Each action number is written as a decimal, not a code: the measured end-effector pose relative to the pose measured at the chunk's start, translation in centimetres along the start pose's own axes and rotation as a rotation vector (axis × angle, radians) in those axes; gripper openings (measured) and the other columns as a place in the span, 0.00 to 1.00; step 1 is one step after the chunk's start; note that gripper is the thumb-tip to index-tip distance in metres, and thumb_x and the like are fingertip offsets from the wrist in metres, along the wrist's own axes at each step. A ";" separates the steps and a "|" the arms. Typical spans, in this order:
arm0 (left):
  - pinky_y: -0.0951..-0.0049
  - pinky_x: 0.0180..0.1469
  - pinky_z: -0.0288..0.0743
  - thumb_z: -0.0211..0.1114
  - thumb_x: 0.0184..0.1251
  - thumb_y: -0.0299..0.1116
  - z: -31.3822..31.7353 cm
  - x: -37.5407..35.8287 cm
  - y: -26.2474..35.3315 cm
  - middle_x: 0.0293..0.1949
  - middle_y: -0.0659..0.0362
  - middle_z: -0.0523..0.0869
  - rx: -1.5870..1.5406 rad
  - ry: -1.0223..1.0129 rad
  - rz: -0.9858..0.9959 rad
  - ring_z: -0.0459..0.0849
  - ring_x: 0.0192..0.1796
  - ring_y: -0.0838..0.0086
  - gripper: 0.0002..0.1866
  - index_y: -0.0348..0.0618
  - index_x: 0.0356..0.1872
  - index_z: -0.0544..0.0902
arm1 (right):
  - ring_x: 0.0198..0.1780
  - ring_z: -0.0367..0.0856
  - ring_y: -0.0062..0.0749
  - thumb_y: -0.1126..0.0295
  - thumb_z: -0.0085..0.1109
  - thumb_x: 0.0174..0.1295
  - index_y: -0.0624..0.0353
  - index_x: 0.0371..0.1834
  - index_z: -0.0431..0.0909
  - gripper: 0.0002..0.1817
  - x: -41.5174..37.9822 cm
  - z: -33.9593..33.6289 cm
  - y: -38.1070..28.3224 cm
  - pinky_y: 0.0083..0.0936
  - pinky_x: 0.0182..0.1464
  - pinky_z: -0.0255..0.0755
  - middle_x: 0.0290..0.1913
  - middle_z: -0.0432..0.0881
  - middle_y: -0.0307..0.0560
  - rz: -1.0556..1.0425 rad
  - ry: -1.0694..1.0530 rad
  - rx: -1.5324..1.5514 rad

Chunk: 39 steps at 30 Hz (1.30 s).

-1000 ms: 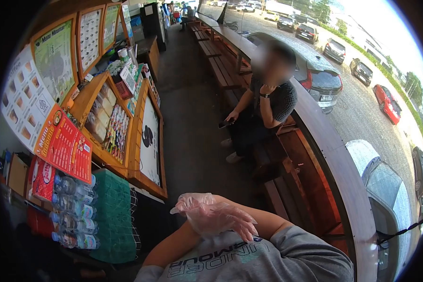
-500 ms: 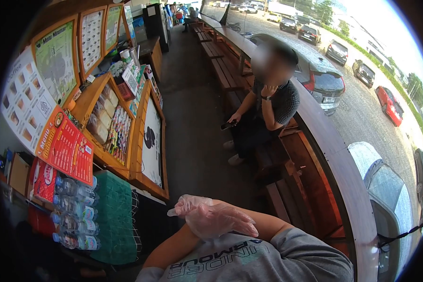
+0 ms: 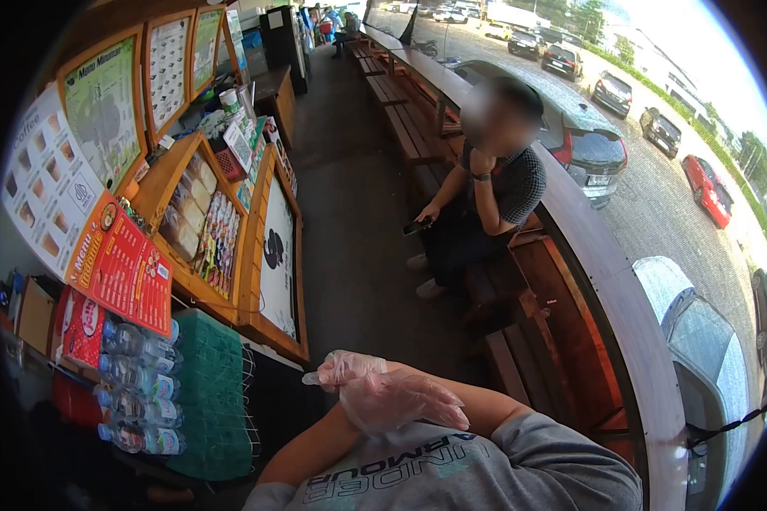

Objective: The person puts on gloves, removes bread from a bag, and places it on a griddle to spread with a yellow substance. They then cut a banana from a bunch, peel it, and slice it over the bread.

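Compared with a second ago, the left hand's point(image 3: 392, 407) fingers point(image 3: 443, 407), splayed then, have now drawn together, while the whole scene sits slightly shifted in the head view, and the arms stay crossed! Here in that head view, clear plastic gloves point(image 3: 368, 414) cover both hands, right there in front of the grey shirt point(image 3: 452, 473). The left hand lies across the right forearm near the wrist, palm unfolded, its fingers outstretched and close together. Just beside it comes the right hand point(image 3: 349, 368), pointing the other way under loose, crumpled plastic, and whether its fingers are apart or together I cannot tell! Over on the left, water bottles point(image 3: 145, 412) lie in a stack beside a green cover point(image 3: 213, 396), with a red menu point(image 3: 123, 264) just above them. Beyond, bread loaves point(image 3: 185, 204) and colourful packets point(image 3: 218, 243) sit in a wooden case. And on the right, a seated person point(image 3: 516, 187) holds a phone point(image 3: 418, 227) low, other hand near the chin, next to a long pale surface point(image 3: 632, 358)
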<state>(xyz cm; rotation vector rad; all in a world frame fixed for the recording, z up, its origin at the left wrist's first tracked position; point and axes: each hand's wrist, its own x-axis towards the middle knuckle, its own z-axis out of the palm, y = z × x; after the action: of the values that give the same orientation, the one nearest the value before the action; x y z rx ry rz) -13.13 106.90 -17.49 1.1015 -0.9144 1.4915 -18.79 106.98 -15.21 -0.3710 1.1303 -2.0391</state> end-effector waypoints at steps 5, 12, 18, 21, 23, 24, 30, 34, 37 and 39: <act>0.22 0.75 0.36 0.63 0.69 0.70 2.4 2.6 1.3 0.76 0.16 0.52 0.109 0.164 -0.156 0.47 0.79 0.19 0.56 0.27 0.80 0.61 | 0.23 0.59 0.15 0.49 0.72 0.71 0.53 0.25 0.78 0.24 -2.2 2.4 -2.6 0.22 0.29 0.63 0.21 0.67 0.25 -0.066 0.019 -0.039; 0.35 0.81 0.52 0.60 0.76 0.61 4.3 8.0 0.2 0.76 0.26 0.65 0.171 0.242 -0.140 0.64 0.80 0.34 0.53 0.13 0.76 0.58 | 0.24 0.64 0.14 0.49 0.70 0.72 0.56 0.30 0.84 0.22 -1.1 0.3 -0.8 0.21 0.28 0.61 0.22 0.73 0.25 -0.055 -0.052 0.051; 0.42 0.79 0.63 0.62 0.77 0.54 6.9 8.5 1.0 0.76 0.34 0.70 0.380 0.518 -0.424 0.70 0.78 0.44 0.45 0.20 0.77 0.63 | 0.22 0.65 0.12 0.50 0.71 0.71 0.54 0.29 0.85 0.20 -1.8 2.9 -2.3 0.20 0.24 0.56 0.21 0.73 0.25 -0.048 -0.012 0.091; 0.44 0.79 0.63 0.63 0.77 0.54 6.9 8.0 0.6 0.75 0.36 0.72 0.404 0.531 -0.412 0.71 0.78 0.45 0.44 0.22 0.78 0.64 | 0.20 0.64 0.13 0.47 0.72 0.69 0.54 0.28 0.84 0.22 -1.8 2.8 -2.2 0.21 0.22 0.54 0.19 0.72 0.25 0.016 -0.056 0.088; 0.43 0.79 0.63 0.63 0.77 0.54 7.1 8.1 0.3 0.75 0.36 0.72 0.411 0.532 -0.392 0.71 0.78 0.45 0.45 0.22 0.77 0.64 | 0.19 0.63 0.13 0.46 0.73 0.68 0.53 0.27 0.84 0.23 -2.1 3.5 -2.6 0.21 0.22 0.54 0.18 0.71 0.25 0.060 -0.022 0.085; 0.42 0.78 0.63 0.63 0.77 0.55 7.2 8.1 0.2 0.75 0.36 0.73 0.411 0.534 -0.373 0.71 0.78 0.45 0.45 0.23 0.77 0.64 | 0.19 0.63 0.13 0.46 0.73 0.68 0.53 0.26 0.83 0.23 -2.2 3.7 -2.6 0.21 0.22 0.53 0.18 0.71 0.25 0.061 -0.031 0.083; 0.37 0.81 0.55 0.59 0.78 0.60 5.7 6.9 -0.6 0.79 0.26 0.58 0.326 0.349 -0.213 0.58 0.83 0.35 0.48 0.24 0.80 0.61 | 0.20 0.62 0.13 0.42 0.74 0.66 0.53 0.25 0.82 0.26 -1.6 3.7 -1.6 0.22 0.23 0.53 0.18 0.70 0.25 0.032 -0.095 0.045; 0.32 0.81 0.49 0.56 0.75 0.68 4.7 7.6 -0.6 0.80 0.20 0.47 0.293 0.312 -0.257 0.50 0.83 0.28 0.53 0.27 0.81 0.59 | 0.21 0.63 0.14 0.41 0.75 0.64 0.54 0.26 0.83 0.27 -1.8 2.9 -0.7 0.22 0.24 0.54 0.19 0.71 0.26 0.073 -0.019 0.039; 0.31 0.81 0.49 0.57 0.69 0.75 4.1 9.2 -1.5 0.80 0.20 0.47 0.320 -0.031 -0.020 0.50 0.83 0.28 0.60 0.23 0.80 0.59 | 0.23 0.65 0.14 0.44 0.76 0.64 0.54 0.27 0.84 0.25 -2.5 2.3 -1.3 0.20 0.27 0.56 0.20 0.73 0.26 0.123 -0.103 0.084; 0.34 0.80 0.52 0.54 0.70 0.75 6.9 7.5 -0.7 0.78 0.19 0.54 0.367 0.739 -0.369 0.56 0.82 0.30 0.61 0.19 0.79 0.57 | 0.23 0.65 0.14 0.46 0.76 0.64 0.55 0.28 0.85 0.23 -3.8 3.1 -1.9 0.21 0.26 0.56 0.21 0.74 0.26 0.127 -0.081 0.115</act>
<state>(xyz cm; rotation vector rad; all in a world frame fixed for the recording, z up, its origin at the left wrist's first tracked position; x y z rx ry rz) -11.63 102.66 -8.28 0.8009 0.0737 1.5999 -15.45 108.54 -11.50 -0.3132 0.9590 -1.9492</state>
